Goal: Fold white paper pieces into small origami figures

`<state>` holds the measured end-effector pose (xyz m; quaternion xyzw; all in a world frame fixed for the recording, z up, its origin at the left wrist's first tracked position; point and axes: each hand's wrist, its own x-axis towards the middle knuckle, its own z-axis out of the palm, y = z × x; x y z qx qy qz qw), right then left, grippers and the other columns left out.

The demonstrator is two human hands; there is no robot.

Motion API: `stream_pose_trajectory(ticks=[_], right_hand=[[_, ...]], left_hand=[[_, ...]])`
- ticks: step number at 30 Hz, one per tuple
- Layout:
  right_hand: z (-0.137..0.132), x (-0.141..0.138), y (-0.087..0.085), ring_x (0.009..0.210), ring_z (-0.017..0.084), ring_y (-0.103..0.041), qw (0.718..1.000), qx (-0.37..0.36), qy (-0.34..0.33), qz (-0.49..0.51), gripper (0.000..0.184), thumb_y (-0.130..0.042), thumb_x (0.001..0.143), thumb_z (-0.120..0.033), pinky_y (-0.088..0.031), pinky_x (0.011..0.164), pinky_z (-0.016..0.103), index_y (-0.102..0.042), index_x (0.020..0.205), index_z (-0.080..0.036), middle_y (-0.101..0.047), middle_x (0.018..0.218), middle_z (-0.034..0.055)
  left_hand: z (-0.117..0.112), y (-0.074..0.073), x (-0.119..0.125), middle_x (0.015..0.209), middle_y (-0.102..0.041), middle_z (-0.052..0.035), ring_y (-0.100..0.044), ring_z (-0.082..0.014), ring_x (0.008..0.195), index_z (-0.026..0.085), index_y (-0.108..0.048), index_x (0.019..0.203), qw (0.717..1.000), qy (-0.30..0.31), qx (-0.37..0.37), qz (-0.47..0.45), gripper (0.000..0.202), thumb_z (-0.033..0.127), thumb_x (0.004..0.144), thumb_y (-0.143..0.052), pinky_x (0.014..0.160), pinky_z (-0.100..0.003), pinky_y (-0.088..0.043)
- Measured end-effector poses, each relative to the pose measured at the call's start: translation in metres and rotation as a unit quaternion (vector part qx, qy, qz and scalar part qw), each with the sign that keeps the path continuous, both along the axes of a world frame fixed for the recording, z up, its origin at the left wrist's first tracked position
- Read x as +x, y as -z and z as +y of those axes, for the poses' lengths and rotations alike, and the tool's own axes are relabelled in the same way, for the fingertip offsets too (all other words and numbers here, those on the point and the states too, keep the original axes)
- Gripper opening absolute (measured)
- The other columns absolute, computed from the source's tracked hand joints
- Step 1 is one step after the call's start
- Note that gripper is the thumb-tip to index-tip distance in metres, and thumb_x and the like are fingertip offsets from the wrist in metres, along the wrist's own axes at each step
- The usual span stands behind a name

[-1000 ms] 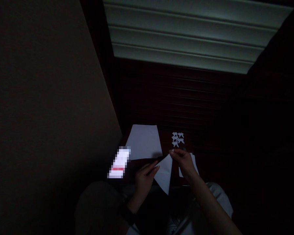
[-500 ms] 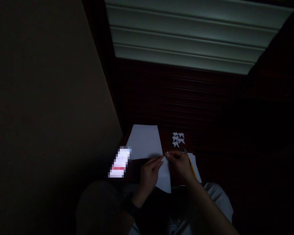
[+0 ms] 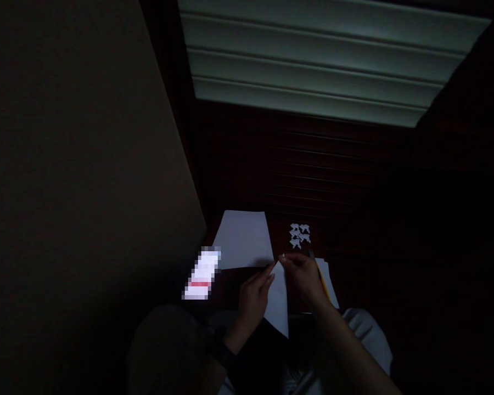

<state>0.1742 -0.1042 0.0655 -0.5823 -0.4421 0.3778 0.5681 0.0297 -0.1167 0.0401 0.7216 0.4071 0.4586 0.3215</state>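
In the dim light, a white sheet of paper (image 3: 279, 304) hangs over the table's near edge with its pointed lower corner downward. My left hand (image 3: 254, 293) has its fingers closed along the sheet's upper left edge. My right hand (image 3: 302, 271) pinches at the sheet's top corner, thumb and forefinger together, with a tiny white tip showing between them. Just beyond the right hand lie several small folded paper pieces (image 3: 299, 236) in a cluster. Fine folds at the fingertips are too dark to make out.
A larger white sheet (image 3: 245, 241) lies at the back left, beside a lit, pixelated phone-like screen (image 3: 201, 274). A yellow-handled cutter (image 3: 323, 285) rests on white paper (image 3: 331, 282) at right. A wall (image 3: 86, 137) stands left; a slatted panel (image 3: 313, 60) is ahead.
The held sheet has shifted, its lower corner now hanging lower. My left hand has moved slightly right, toward the right hand. The folded pieces and screen stay in place.
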Motion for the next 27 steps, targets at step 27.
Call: stream_pose_trajectory(ticks=[27], right_hand=[[-0.0002, 0.0016, -0.0077, 0.065, 0.018, -0.059, 0.996, -0.017, -0.035, 0.075, 0.028, -0.072, 0.059, -0.037, -0.044, 0.061, 0.028, -0.068, 0.075, -0.014, -0.068, 0.073, 0.0066]], left_hand=[[0.0035, 0.0093, -0.0055, 0.107, -0.063, -0.0011, -0.06, -0.0154, 0.094, 0.027, -0.056, 0.113, 0.999, 0.001, -0.025, -0.029, 0.031, 0.023, 0.084, -0.048, 0.084, -0.025, -0.047]])
